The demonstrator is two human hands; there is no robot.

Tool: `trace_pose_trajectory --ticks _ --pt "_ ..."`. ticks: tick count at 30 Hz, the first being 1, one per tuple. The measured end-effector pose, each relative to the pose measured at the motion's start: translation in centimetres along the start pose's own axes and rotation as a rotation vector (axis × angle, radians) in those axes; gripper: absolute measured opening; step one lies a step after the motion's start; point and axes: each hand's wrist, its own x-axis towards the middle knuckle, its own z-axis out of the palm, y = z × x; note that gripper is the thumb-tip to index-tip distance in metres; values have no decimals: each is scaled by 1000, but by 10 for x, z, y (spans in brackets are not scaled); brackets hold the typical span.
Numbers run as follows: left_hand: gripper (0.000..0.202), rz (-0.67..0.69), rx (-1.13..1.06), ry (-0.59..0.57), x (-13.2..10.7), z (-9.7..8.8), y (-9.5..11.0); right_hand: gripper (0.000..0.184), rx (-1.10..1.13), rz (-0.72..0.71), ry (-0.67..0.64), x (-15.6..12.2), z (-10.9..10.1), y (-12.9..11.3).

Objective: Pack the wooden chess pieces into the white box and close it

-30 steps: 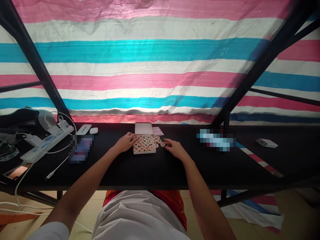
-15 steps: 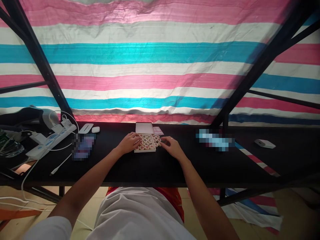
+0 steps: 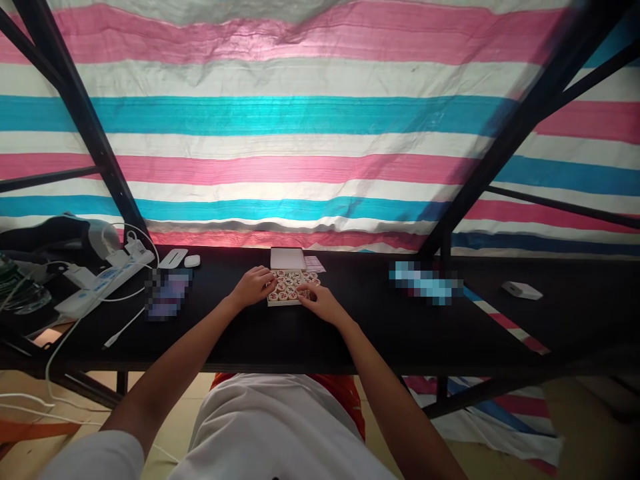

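Several round xiangqi pieces [image 3: 289,282] with red and black characters lie in rows inside a shallow white box [image 3: 284,304]. My left hand [image 3: 253,287] has its fingers curled over the box's left edge, holding it there. Over the box's front right corner is my right hand [image 3: 323,305], its thumb and fingers closed around a xiangqi piece [image 3: 304,293]. More loose pieces [image 3: 313,276] sit just right of the box, partly hidden behind my right hand. The white lid [image 3: 287,259] stands up behind the box.
A pink printed paper [image 3: 315,265] lies behind the loose pieces. Left on the black table [image 3: 240,347] are a blurred-out phone [image 3: 170,293], a power strip [image 3: 105,283] with cables and a small white case [image 3: 192,261]. To the right are a blurred-out item [image 3: 425,283] and a white plug [image 3: 522,291].
My right hand has moved left from the loose pieces to the box's front right corner. My left hand stays at the box's left edge. The view has shifted slightly.
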Motion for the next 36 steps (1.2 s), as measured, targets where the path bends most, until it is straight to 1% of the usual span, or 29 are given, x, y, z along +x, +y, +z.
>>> trace_pose_trajectory --ticks 2,3,6,7,8,12,17,20,22,24,27,32,34,36 --pt "39 3 -4 -3 0 0 2 29 10 -7 15 -1 0 1" --pt "39 4 -7 -4 0 0 3 29 11 -10 47 -2 0 2" --pt "39 -3 0 -1 0 -1 5 27 6 8 231 -5 -1 5" --pt "39 -7 3 -4 1 -2 5 26 2 20 271 -6 -1 6" --pt "39 -13 1 -10 1 -2 5 25 -3 26 278 -8 -1 8" --pt "33 -79 -44 -1 3 -1 1 23 -35 15 178 -14 -2 12" --pt "31 -227 -94 49 2 5 -10 33 -21 -33 184 -12 3 7" --pt "30 -333 -76 27 0 8 -19 37 -33 -55 170 -3 7 3" --pt "30 -377 -92 -12 0 9 -23 36 -43 -51 114 2 9 2" --pt "32 -376 -141 -65 0 10 -25 32 -48 -51 71 4 9 2" --pt "34 -352 -193 -122 0 10 -26 28 -41 -63 77 3 9 1" --pt "32 -329 -210 -126 0 10 -26 21 -26 -40 42 3 10 -3" --pt "32 -344 -220 -137 0 10 -28 21 -27 -34 91 3 9 -4" --pt "33 -353 -228 -144 0 11 -29 22 -20 -18 195 -1 7 -4"
